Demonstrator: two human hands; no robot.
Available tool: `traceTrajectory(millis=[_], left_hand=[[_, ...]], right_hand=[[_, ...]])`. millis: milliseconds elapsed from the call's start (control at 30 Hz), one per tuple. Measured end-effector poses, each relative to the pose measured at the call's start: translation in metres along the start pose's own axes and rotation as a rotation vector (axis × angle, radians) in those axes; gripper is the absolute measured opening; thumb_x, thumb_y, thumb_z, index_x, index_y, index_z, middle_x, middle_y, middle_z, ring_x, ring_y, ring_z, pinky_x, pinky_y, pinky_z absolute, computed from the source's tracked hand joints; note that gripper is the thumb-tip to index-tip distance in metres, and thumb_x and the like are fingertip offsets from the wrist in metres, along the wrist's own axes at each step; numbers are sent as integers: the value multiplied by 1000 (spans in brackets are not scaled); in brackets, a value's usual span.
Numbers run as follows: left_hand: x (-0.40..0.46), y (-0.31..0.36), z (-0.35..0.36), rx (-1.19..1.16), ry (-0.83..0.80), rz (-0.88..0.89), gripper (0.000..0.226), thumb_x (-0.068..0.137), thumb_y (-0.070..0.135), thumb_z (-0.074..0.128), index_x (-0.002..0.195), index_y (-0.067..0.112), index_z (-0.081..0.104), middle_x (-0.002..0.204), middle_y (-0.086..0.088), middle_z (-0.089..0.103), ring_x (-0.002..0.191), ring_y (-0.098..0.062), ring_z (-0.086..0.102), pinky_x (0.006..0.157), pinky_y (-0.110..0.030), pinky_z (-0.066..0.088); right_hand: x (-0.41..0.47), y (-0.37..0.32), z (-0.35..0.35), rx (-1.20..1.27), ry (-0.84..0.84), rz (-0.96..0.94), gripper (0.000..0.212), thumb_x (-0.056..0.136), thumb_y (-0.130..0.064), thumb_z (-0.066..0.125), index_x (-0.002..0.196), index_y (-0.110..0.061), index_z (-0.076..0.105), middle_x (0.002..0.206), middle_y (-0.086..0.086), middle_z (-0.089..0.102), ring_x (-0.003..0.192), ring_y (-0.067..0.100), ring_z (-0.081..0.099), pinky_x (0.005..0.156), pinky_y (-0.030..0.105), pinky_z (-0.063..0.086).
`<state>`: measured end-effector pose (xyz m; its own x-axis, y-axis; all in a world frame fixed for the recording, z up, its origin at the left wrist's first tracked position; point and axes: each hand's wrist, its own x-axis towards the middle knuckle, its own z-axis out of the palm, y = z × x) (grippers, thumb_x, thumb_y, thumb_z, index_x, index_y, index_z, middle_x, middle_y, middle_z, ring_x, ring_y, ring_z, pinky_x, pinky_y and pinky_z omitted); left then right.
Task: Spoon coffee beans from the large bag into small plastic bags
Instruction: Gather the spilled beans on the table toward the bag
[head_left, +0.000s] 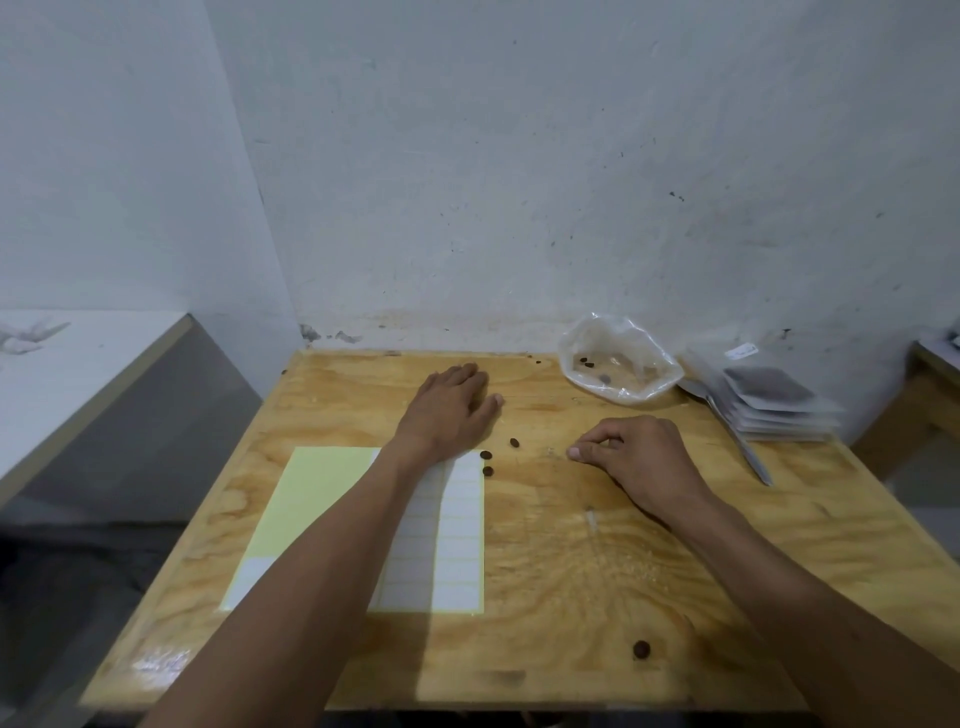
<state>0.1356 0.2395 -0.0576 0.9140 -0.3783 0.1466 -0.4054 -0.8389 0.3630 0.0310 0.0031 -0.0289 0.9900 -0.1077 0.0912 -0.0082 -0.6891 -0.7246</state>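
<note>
The large clear plastic bag (631, 340) lies crumpled at the back of the wooden table (571, 582), with only a few coffee beans inside. A stack of small filled plastic bags (779, 410) sits at the back right. A metal spoon (750, 452) lies next to the stack, handle towards me. My left hand (449, 405) rests flat on the table with fingers straight. My right hand (641, 460) sits knuckles up, fingers curled and thumb against the fingertips; nothing shows between them. Loose beans (487, 456) lie between my hands, and one bean (641, 649) lies near the front edge.
A yellow-backed sheet of white labels (460, 525) lies under my left forearm. The table stands in a corner, with white walls behind and to the left. A white counter (78, 374) is at the left and another wooden surface (935, 364) at the far right.
</note>
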Motion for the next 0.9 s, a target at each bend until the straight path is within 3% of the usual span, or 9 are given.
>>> traceTrajectory(millis=[67, 167, 233, 333, 400, 567, 667, 800, 900], left_hand=[[-1, 0, 0, 1, 0, 3, 58, 106, 47, 35, 152, 12, 41, 164, -7, 30, 153, -21, 21, 125, -42, 12], [-1, 0, 0, -4, 3, 1, 57, 106, 47, 36, 152, 12, 42, 163, -7, 31, 152, -21, 22, 124, -42, 13], [-1, 1, -1, -9, 10, 3, 57, 106, 46, 37, 151, 11, 42, 163, -7, 32, 152, -21, 23, 124, -42, 13], [-2, 2, -1, -10, 11, 7, 56, 106, 45, 37, 150, 11, 43, 162, -7, 33, 151, -21, 24, 124, -41, 13], [-2, 1, -1, -10, 11, 5, 56, 106, 46, 37, 150, 11, 44, 162, -8, 33, 151, -22, 24, 124, -42, 14], [-2, 1, -1, -8, 12, 0, 56, 106, 46, 37, 150, 11, 43, 162, -8, 33, 151, -23, 25, 124, -41, 14], [-2, 2, -1, -23, 8, -16, 57, 106, 46, 37, 151, 12, 42, 164, -7, 31, 152, -22, 22, 124, -42, 13], [-1, 3, -2, -22, 10, -17, 56, 106, 45, 38, 151, 12, 42, 164, -7, 31, 152, -22, 22, 124, -41, 12], [-1, 2, -2, -17, 3, -20, 57, 106, 46, 38, 152, 13, 41, 164, -7, 30, 153, -21, 21, 125, -41, 11]], right_hand=[[0, -1, 0, -17, -2, -5, 11, 79, -33, 85, 81, -23, 81, 72, -12, 72, 78, -3, 64, 68, 15, 45], [1, -1, -3, 37, -10, 22, 22, 83, -39, 81, 75, -19, 76, 54, -13, 54, 51, 1, 45, 56, 19, 37], [2, -8, -7, 301, -67, 129, 40, 90, -40, 73, 73, -7, 61, 62, -1, 45, 52, 9, 37, 52, 24, 33], [7, -23, -8, 812, -202, 395, 20, 96, -21, 63, 82, -12, 52, 69, 6, 49, 52, 11, 40, 41, 22, 29], [9, -32, -6, 885, -261, 443, 15, 94, -15, 62, 84, -12, 53, 70, 6, 55, 52, 12, 44, 39, 21, 31], [8, -43, 9, 476, -248, 263, 34, 87, -40, 73, 74, -17, 51, 60, -4, 47, 49, 9, 36, 47, 24, 30], [8, -43, 18, 245, -136, 45, 46, 81, -45, 81, 65, -7, 59, 48, -16, 44, 46, 1, 37, 48, 15, 33], [11, -44, 26, 94, -123, -108, 23, 74, -43, 87, 75, -23, 75, 41, -16, 44, 42, 2, 39, 44, 14, 28], [16, -43, 32, -17, -149, -154, 13, 77, -40, 85, 86, -32, 80, 45, -26, 55, 51, -5, 54, 55, 15, 36]])
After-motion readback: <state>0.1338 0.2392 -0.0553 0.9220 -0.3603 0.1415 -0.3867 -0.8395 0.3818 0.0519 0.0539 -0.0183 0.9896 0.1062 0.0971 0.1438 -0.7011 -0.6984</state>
